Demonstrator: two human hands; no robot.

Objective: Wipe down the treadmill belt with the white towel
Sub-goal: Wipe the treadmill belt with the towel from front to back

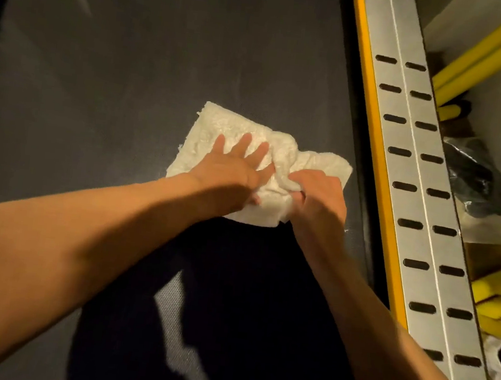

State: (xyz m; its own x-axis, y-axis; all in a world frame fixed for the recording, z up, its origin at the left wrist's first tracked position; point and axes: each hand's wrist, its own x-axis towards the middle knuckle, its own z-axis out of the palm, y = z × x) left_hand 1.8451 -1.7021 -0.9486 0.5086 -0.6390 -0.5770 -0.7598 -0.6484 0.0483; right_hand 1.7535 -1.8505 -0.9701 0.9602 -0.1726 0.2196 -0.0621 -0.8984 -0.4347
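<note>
We note left fingers [241,145] straight and spread wide, pressed flat on the white towel [216,124]. Left thumb is tucked toward the towel's middle, partly hidden. Left hand [233,169] lies palm down, covering the towel's centre-left.

Right hand [320,191] has its fingers curled in, pinching a bunched fold of the towel; we cannot see the fingertips, since they are buried in the cloth. The two hands sit just beside each other, with the raised fold between them. Both bare forearms reach in from the near edge.

The towel is white terry with a fluffy nap, crumpled and in more than one layer. Its outline is roughly four-sided. The far-left corner lies flat, a thick ridge is wrinkled up through the middle, and the right corner is flattened out. Its near edge shows below the wrists.

The towel rests on the treadmill belt [116,67], right of the belt's centre line, with its right corner near the belt's right edge but not touching it. The belt is dark grey and matte, with faint streaks. A dark shadow covers the belt at the near edge.

Along the belt's right edge runs a yellow strip [372,109], then a silver side rail [413,173] with two rows of dark slots. Beyond the rail we see yellow tubes [489,51] and a dark crumpled item [479,180], blurred.
</note>
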